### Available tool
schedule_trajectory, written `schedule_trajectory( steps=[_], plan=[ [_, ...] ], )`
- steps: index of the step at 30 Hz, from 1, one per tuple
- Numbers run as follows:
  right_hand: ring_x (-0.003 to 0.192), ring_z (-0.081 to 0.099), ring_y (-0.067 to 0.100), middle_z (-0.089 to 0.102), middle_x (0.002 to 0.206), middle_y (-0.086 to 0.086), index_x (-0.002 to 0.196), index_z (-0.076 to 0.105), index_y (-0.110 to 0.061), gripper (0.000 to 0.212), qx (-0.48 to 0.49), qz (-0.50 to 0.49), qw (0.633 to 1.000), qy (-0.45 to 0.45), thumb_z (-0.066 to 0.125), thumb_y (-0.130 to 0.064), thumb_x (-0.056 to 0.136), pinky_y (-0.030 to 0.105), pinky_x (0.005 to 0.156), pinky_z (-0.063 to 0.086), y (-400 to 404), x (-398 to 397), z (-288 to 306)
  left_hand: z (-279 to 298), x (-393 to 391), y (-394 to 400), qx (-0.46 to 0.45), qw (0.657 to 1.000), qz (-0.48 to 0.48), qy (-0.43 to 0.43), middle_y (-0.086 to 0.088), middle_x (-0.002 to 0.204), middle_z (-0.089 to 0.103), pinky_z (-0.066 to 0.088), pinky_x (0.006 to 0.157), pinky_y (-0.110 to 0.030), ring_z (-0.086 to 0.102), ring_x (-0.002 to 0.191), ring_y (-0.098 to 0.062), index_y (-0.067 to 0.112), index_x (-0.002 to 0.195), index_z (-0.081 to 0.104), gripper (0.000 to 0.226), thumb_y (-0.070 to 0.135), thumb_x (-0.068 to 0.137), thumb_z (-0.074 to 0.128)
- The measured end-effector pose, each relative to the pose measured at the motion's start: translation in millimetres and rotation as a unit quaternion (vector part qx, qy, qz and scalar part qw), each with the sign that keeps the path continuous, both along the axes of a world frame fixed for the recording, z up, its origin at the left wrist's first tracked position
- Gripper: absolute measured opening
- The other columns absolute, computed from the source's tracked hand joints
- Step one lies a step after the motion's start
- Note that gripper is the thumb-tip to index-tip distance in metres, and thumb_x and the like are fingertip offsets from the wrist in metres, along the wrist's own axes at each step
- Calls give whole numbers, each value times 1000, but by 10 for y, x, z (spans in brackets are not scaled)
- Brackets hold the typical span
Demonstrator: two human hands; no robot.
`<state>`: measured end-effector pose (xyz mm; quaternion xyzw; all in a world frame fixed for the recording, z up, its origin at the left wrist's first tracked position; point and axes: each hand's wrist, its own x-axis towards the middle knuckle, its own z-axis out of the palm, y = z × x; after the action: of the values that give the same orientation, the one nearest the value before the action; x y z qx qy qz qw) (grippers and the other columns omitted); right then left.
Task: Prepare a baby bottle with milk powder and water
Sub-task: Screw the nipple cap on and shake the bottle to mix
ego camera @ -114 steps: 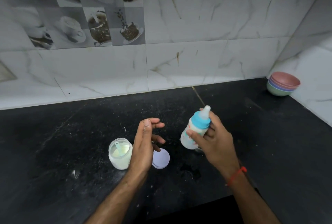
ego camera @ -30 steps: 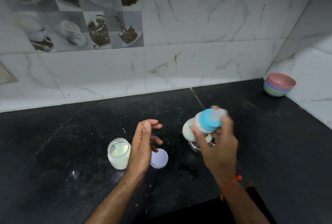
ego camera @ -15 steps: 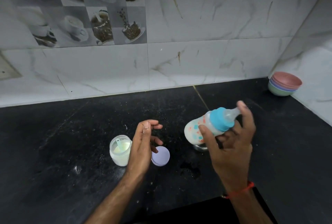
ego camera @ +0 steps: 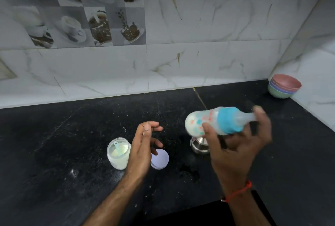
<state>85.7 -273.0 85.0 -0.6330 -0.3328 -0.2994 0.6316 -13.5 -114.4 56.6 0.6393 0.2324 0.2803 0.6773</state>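
My right hand (ego camera: 235, 155) grips a baby bottle (ego camera: 204, 121) with a blue collar and clear teat, tipped on its side above the counter, teat to the right; a fingertip rests on the teat tip. White milk fills the bottle, which is motion-blurred. My left hand (ego camera: 142, 151) hovers empty, fingers loosely spread, between an open jar of milk powder (ego camera: 117, 155) with a small blue scoop inside and the jar's pale lilac lid (ego camera: 160, 159) lying flat on the counter.
A small steel cup (ego camera: 198, 145) stands on the black counter (ego camera: 54, 144) right under the bottle. A wet patch lies in front of it. Stacked coloured bowls (ego camera: 283, 86) sit in the far right corner against the tiled wall.
The right hand has swung the bottle from upright to lying sideways, shaking it. The left hand, jar and lid have stayed in place.
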Motion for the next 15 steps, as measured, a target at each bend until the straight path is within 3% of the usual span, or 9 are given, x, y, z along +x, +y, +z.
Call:
schedule_trajectory(
  steps=[2,4,6,8,11,12,15],
  plan=[
    [137,50,7,29,151,-38,150,38,-20,82,-58,-25,998,-10,84,-25,83,37,109,51,13,15,-36,-15,-2,11,-5,1000,1,3,5,114,74,51,68,-41,65,73,-15,25,115,64,40,50,100,36],
    [130,55,-1,36,146,-44,150,38,-34,82,-124,7,991,51,83,-29,81,38,101,57,2,-13,-88,-24,-10,9,0,1000,-4,-4,6,114,74,51,68,-42,66,72,-15,27,114,64,39,51,101,37],
    [128,60,16,38,148,-38,147,36,-27,84,-57,12,998,37,87,-24,80,39,99,58,-18,10,-89,-18,1,18,7,1000,-8,-9,6,114,74,52,67,-42,66,73,-16,30,113,65,38,54,102,37],
    [128,58,35,34,152,-32,146,33,-17,86,-14,-3,1000,15,87,-19,80,49,100,56,-23,61,-106,-36,12,26,3,1000,-6,2,7,114,74,52,67,-41,66,73,-15,33,111,65,38,58,101,38],
    [129,61,23,40,147,-39,146,34,-52,85,-94,22,992,85,83,-31,81,52,98,58,6,47,-145,-52,38,14,3,1000,-13,3,7,113,75,51,67,-42,66,71,-14,36,109,66,38,59,97,39],
    [129,61,23,41,148,-36,147,35,-49,84,-86,32,992,84,83,-31,81,51,98,58,1,43,-132,-46,51,11,8,1000,-15,1,7,113,74,51,66,-42,66,71,-14,37,108,66,36,58,98,39],
    [133,56,20,34,153,-30,144,33,-10,83,-13,9,1000,19,84,-17,80,37,105,54,-4,82,-87,-30,71,26,11,1000,-11,9,7,114,74,52,66,-41,67,72,-15,39,108,66,34,57,101,38]
  ],
)
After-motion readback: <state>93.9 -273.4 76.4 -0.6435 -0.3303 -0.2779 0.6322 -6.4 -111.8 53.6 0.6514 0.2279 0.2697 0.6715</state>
